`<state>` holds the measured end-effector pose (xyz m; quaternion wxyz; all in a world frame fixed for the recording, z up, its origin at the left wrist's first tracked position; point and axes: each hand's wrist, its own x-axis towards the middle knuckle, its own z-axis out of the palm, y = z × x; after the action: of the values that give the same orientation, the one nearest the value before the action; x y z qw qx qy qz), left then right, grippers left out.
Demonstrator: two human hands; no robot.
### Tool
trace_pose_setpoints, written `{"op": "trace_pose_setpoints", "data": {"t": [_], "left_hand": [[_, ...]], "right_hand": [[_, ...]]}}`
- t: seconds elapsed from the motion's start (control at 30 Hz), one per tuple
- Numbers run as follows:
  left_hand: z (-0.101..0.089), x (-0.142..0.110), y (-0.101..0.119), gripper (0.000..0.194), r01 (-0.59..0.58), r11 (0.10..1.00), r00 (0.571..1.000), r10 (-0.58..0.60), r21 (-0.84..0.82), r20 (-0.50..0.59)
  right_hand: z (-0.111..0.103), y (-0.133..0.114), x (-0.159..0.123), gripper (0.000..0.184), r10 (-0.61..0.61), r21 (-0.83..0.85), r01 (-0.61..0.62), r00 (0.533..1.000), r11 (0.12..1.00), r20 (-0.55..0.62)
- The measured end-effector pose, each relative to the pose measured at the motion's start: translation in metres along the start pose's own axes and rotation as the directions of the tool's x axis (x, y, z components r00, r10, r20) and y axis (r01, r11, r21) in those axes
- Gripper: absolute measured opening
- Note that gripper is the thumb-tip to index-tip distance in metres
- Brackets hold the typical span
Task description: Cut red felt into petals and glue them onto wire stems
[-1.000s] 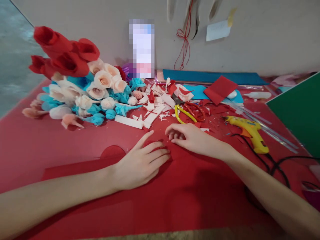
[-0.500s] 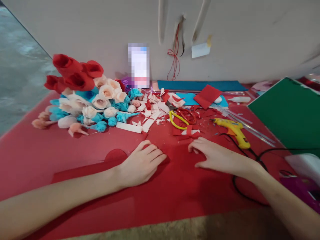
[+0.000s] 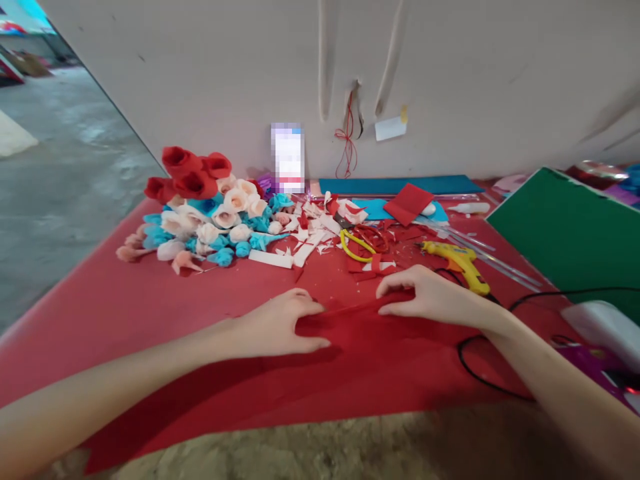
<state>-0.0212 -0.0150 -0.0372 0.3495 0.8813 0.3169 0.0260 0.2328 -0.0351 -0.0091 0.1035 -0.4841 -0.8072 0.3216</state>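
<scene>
Since the earlier frame, your left hand (image 3: pixel 273 327) has turned, its thumb now spread from its fingers, and the far edge of the red paper sheet (image 3: pixel 360 333) has come up between your two hands.

At far left, the paper flowers (image 3: pixel 235 200) are heaped on the surface (image 3: pixel 165 313) near the wall (image 3: pixel 225 80), presumably to keep finished blooms out of your reach path. Between this heap and your left forearm, a stretch of surface gives the left hand lateral room.

Your left hand meets the sheet at its fingertips; you cannot tell from this view whether it is clamped. The sheet lies directly in front of you, extending toward the front edge, so backward travel is limited. Its far edge runs almost straight between your hands, probably to control it from both ends.

Beyond, paper scraps (image 3: pixel 315 227) and scissors (image 3: pixel 345 225) bound forward movement.

Your right hand (image 3: pixel 430 297) appears pinched on the sheet's edge, thumb below, fingers above. Just behind it lies the glue gun (image 3: pixel 457 260). Its cable (image 3: pixel 459 353) and the green board (image 3: pixel 575 240) restrict clearance to the right.
</scene>
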Motion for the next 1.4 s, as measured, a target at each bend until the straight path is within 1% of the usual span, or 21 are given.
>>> {"op": "trace_pose_setpoints", "data": {"t": [0.07, 0.13, 0.2, 0.27, 0.3, 0.33, 0.37, 0.4, 0.43, 0.47, 0.53, 0.6, 0.67, 0.7, 0.8, 0.87, 0.97, 1.07, 1.17, 1.3, 1.4], "left_hand": [[0.002, -0.003, 0.0, 0.023, -0.011, 0.997, 0.999, 0.014, 0.075, -0.04], [0.003, -0.006, -0.001, 0.026, 0.021, 0.995, 0.996, -0.013, 0.093, -0.089], [0.004, -0.013, 0.0, 0.028, 0.082, 0.996, 0.989, -0.077, 0.034, -0.125], [0.007, -0.024, 0.006, 0.026, 0.111, 0.992, 0.986, -0.118, -0.063, -0.121], [0.009, -0.031, 0.011, 0.025, 0.093, 0.992, 0.99, -0.101, -0.085, -0.102], [0.012, -0.039, 0.015, 0.027, 0.066, 0.994, 0.994, -0.073, -0.086, -0.08], [0.016, -0.047, 0.02, 0.028, -0.012, 0.996, 1.0, 0.009, -0.089, -0.024], [0.02, -0.055, 0.023, 0.025, -0.071, 0.994, 0.997, 0.07, -0.081, -0.017], [0.023, -0.063, 0.025, 0.021, -0.128, 0.989, 0.992, 0.126, -0.074, -0.024], [0.026, -0.071, 0.026, 0.018, -0.176, 0.982, 0.984, 0.174, -0.062, -0.029], [0.029, -0.088, 0.021, 0.018, -0.207, 0.978, 0.977, 0.207, 0.01, -0.054], [0.032, -0.105, 0.009, 0.022, -0.162, 0.974, 0.971, 0.186, 0.16, -0.152], [0.034, -0.122, -0.008, 0.023, -0.018, 0.952, 0.945, 0.115, 0.305, -0.306], [0.035, -0.129, -0.016, 0.024, 0.053, 0.934, 0.942, 0.071, 0.354, -0.329], [0.038, -0.144, -0.036, 0.025, 0.15, 0.877, 0.941, 0.016, 0.457, -0.338], [0.038, -0.147, -0.044, 0.026, 0.175, 0.856, 0.939, 0.003, 0.486, -0.343], [0.035, -0.143, -0.052, 0.028, 0.197, 0.837, 0.937, -0.007, 0.511, -0.349], [0.029, -0.135, -0.06, 0.028, 0.194, 0.837, 0.933, 0.004, 0.512, -0.359], [0.023, -0.129, -0.068, 0.028, 0.2, 0.848, 0.928, -0.004, 0.491, -0.372], [0.014, -0.121, -0.071, 0.027, 0.229, 0.859, 0.926, -0.047, 0.459, -0.374], [0.006, -0.112, -0.069, 0.026, 0.217, 0.876, 0.932, -0.054, 0.431, -0.359]], "right_hand": [[-0.004, -0.004, 0.0, 0.016, -0.002, -0.003, 0.002, 0.999, 1.0, -0.035], [-0.011, -0.004, -0.003, 0.019, 0.015, -0.007, -0.015, 0.997, 1.0, -0.078], [-0.017, 0.0, -0.011, 0.025, 0.068, 0.001, -0.068, 0.991, 0.998, -0.117], [-0.02, 0.006, -0.021, 0.029, 0.113, 0.054, -0.107, 0.987, 0.993, -0.115], [-0.019, 0.008, -0.026, 0.029, 0.093, 0.109, -0.084, 0.993, 0.99, -0.079], [-0.016, 0.011, -0.03, 0.027, 0.039, 0.181, -0.036, 0.999, 0.983, -0.011], [-0.011, 0.013, -0.034, 0.024, -0.024, 0.238, 0.007, 0.997, 0.971, 0.069], [-0.006, 0.014, -0.038, 0.02, -0.068, 0.276, 0.034, 0.991, 0.961, 0.116], [0.0, 0.016, -0.041, 0.016, -0.08, 0.298, 0.034, 0.987, 0.954, 0.143], [0.007, 0.017, -0.044, 0.013, -0.069, 0.306, 0.021, 0.987, 0.952, 0.145], [0.019, 0.02, -0.048, 0.011, -0.02, 0.298, -0.019, 0.992, 0.954, 0.127], [0.028, 0.025, -0.051, 0.013, 0.043, 0.271, -0.068, 0.994, 0.96, 0.098], [0.034, 0.03, -0.052, 0.015, 0.094, 0.263, -0.114, 0.992, 0.958, 0.088], [0.036, 0.032, -0.052, 0.015, 0.104, 0.273, -0.127, 0.99, 0.954, 0.098], [0.04, 0.037, -0.048, 0.015, 0.09, 0.322, -0.128, 0.987, 0.938, 0.131], [0.041, 0.039, -0.045, 0.015, 0.08, 0.338, -0.122, 0.988, 0.933, 0.135], [0.043, 0.04, -0.044, 0.015, 0.061, 0.347, -0.107, 0.988, 0.932, 0.141], [0.046, 0.038, -0.044, 0.015, 0.05, 0.351, -0.099, 0.988, 0.931, 0.147], [0.049, 0.032, -0.044, 0.016, 0.061, 0.357, -0.117, 0.984, 0.927, 0.165], [0.052, 0.024, -0.042, 0.017, 0.081, 0.385, -0.138, 0.984, 0.912, 0.162], [0.053, 0.023, -0.042, 0.016, 0.108, 0.404, -0.161, 0.983, 0.9, 0.151]]}}
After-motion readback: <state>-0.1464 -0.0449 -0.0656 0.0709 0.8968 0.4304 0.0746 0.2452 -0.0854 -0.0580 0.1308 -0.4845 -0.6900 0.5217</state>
